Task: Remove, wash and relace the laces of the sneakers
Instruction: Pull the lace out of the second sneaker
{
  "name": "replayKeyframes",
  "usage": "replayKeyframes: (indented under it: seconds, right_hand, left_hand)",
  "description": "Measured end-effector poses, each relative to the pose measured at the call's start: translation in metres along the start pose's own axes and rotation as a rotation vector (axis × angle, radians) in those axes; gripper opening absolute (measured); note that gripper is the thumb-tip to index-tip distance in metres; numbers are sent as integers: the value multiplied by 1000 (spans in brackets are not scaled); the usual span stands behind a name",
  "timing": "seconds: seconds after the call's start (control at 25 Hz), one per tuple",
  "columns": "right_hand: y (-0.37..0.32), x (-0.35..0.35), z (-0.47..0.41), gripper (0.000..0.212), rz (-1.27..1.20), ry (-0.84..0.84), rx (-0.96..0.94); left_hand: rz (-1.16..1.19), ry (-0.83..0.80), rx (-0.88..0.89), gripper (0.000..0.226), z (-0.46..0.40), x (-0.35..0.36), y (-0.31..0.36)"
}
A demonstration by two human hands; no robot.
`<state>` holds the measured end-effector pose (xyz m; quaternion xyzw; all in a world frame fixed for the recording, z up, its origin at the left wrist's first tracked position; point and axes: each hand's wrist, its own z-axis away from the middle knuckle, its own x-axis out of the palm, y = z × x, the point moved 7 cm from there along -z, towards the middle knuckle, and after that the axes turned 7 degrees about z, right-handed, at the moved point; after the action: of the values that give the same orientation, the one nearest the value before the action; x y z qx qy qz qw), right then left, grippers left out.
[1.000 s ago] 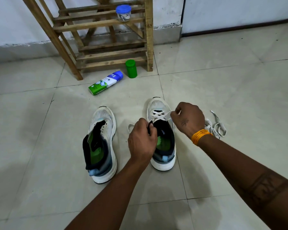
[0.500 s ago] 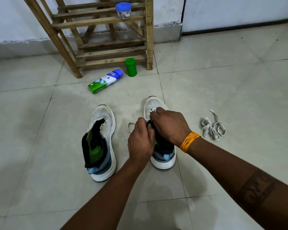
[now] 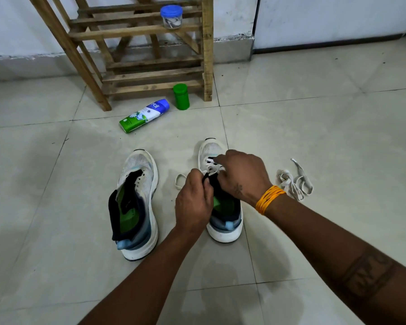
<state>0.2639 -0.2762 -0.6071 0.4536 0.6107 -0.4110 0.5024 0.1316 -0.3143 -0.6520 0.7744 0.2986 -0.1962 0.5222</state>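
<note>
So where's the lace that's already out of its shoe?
The loose lace lies bunched on the floor tiles at the right of the head view, just beyond the right hand and beside the right sneaker.

Pale tiled floor | two white sneakers side by side, toes pointing away: left sneaker, right sneaker | loose white lace in a heap just right of them | green-and-blue bottle lying flat | green container upright beside wooden rack
</note>
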Motion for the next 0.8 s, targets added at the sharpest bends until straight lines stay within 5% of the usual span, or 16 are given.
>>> replayKeyframes:
  seconds: [0.24, 0.44, 0.6, 0.68, 0.8]
  right_hand:
    - [-14, 14, 1, 17, 41, -24, -43]
    - [78, 8, -13, 15, -53, 1, 431]
    - [20, -7, -3, 32, -66, 35, 130]
    - [-15, 1, 3, 22, 4, -3, -56]
    - [-15, 11, 3, 15, 44, -24, -47]
  left_hand:
    - [23, -38, -2, 25, 2, 0, -1]
    - [-28, -26, 4, 20, 0, 0, -2]
    - [7, -26, 9, 22, -1, 1, -2]
    - [28, -36, -8, 23, 0, 2, -2]
    - [34, -27, -23, 24, 1, -1, -2]
